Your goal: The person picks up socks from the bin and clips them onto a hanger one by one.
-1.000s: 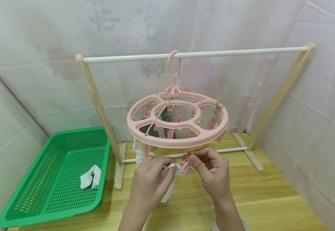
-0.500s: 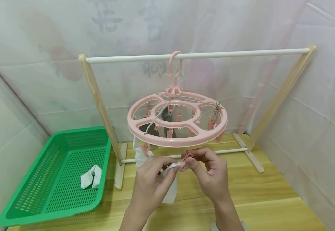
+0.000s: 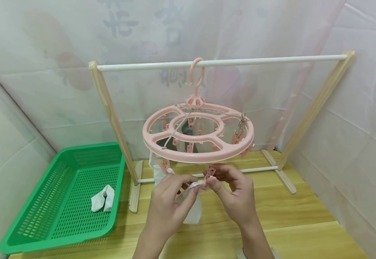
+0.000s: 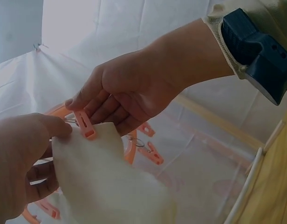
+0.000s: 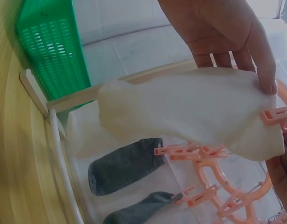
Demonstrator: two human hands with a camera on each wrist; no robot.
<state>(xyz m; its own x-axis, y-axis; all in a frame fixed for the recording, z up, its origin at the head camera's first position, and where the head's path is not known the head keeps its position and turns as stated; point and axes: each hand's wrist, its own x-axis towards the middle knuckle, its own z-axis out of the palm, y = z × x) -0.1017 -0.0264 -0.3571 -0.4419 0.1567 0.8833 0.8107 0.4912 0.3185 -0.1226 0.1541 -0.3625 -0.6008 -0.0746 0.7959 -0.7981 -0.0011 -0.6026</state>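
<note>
In the head view my left hand pinches the cuff of a white sock just below the pink round drying hanger. With thumb and fingers my right hand holds a pink clothespin at the same cuff. Seen from the left wrist, the clothespin's tip overlaps the cuff edge, close to the left thumb. The sock stretches sideways across the right wrist view. Behind it, two dark grey socks hang from other clothespins.
A green basket with another white sock stands at the left. The hanger hooks over the white rail of a wooden stand. Another white sock hangs at the hanger's left side. Fabric walls enclose the table.
The clothespin in my right hand has tipped more upright at the cuff, and the right hand has shifted slightly left. My left hand keeps its pinch; the sock's hanging end has swung a little right.
</note>
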